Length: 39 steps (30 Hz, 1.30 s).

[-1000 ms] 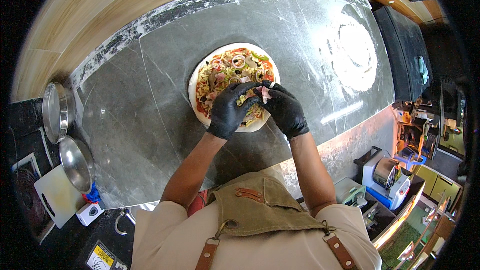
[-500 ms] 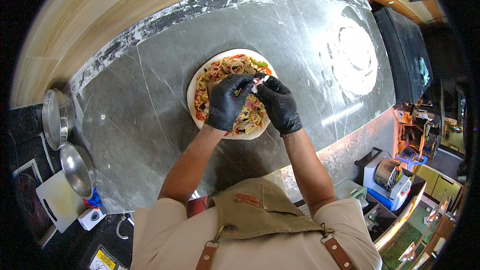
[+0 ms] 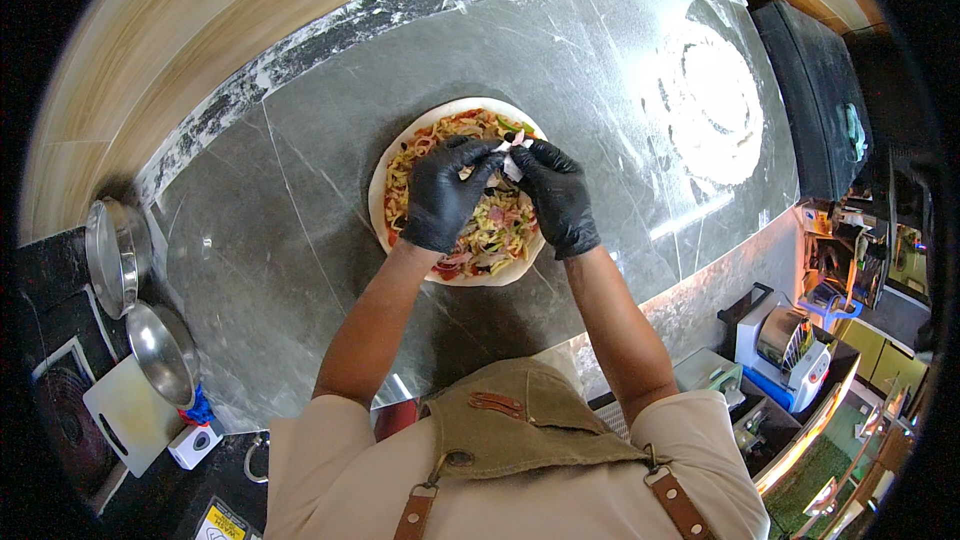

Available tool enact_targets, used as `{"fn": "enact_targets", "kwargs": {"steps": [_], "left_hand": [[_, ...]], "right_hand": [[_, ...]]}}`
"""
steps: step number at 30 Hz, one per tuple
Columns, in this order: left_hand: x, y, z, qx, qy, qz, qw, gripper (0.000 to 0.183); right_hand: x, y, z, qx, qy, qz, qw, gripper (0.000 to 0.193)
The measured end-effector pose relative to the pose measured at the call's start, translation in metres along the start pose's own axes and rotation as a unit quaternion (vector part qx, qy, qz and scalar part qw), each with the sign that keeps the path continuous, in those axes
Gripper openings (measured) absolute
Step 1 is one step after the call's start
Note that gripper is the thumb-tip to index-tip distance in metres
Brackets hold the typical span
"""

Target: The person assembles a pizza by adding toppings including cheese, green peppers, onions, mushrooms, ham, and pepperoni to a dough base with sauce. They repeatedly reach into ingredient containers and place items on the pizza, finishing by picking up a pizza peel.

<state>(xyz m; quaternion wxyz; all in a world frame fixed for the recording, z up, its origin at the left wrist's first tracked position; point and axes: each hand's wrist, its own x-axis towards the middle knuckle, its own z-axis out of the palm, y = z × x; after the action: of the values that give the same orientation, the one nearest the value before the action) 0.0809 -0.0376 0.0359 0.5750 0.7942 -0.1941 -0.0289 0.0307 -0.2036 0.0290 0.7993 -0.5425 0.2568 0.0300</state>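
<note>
A raw round pizza with vegetable and meat toppings lies on the dark stone counter. Both my hands wear black gloves and hover over it. My left hand and my right hand meet at the fingertips above the pizza's far half, pinching a small white piece of topping between them. The gloves hide much of the pizza's middle.
A floury ring marks the counter at the far right. Two metal bowls and a white cutting board sit at the left. A dark appliance stands at the right edge, a wooden wall behind.
Both hands have shifted slightly toward the far side of the pizza, and the fingertips are now joined on the white piece.
</note>
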Motion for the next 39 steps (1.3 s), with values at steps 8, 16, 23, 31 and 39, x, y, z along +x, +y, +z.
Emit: {"fn": "enact_targets", "kwargs": {"steps": [8,16,23,31,39], "left_hand": [[0.0,-0.035,-0.029,0.093,0.01,-0.085,0.992,0.018],[-0.008,-0.017,-0.028,0.177,0.021,0.031,0.984,0.024],[-0.02,0.019,0.014,0.027,-0.022,0.005,0.999,0.031],[-0.022,0.014,0.02,0.018,-0.059,-0.001,0.998,0.025],[-0.02,0.007,0.006,-0.006,-0.052,-0.023,0.998,0.016]], "right_hand": [[0.018,0.0,-0.006,-0.225,0.044,0.014,0.973,0.034],[0.015,0.008,-0.029,-0.198,-0.052,-0.063,0.977,0.033],[-0.01,0.005,-0.041,0.125,-0.072,0.076,0.987,0.032],[-0.031,-0.001,-0.036,-0.083,-0.023,0.018,0.996,0.033],[-0.03,0.009,-0.043,-0.092,0.01,0.008,0.996,0.028]]}}
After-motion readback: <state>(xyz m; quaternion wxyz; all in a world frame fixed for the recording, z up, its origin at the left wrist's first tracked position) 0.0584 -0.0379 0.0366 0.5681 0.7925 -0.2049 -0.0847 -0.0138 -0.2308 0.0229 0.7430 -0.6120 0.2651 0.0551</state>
